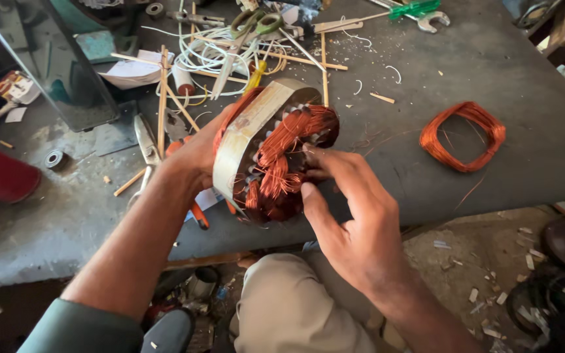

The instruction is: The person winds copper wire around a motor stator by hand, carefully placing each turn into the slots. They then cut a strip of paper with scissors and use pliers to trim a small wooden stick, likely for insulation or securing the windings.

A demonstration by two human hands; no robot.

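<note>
At frame centre a motor stator (266, 147) is held on edge above the counter (426, 183), its bore turned rightward. It is gripped from behind by the left hand (197, 153); copper windings (289, 153) are pinched by the nearer right hand (348, 209).

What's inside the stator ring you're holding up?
Inside the stator ring, bundles of copper winding fill the bore, looped around slot teeth. The right hand covers the right side; the left hand hides the back.
</note>
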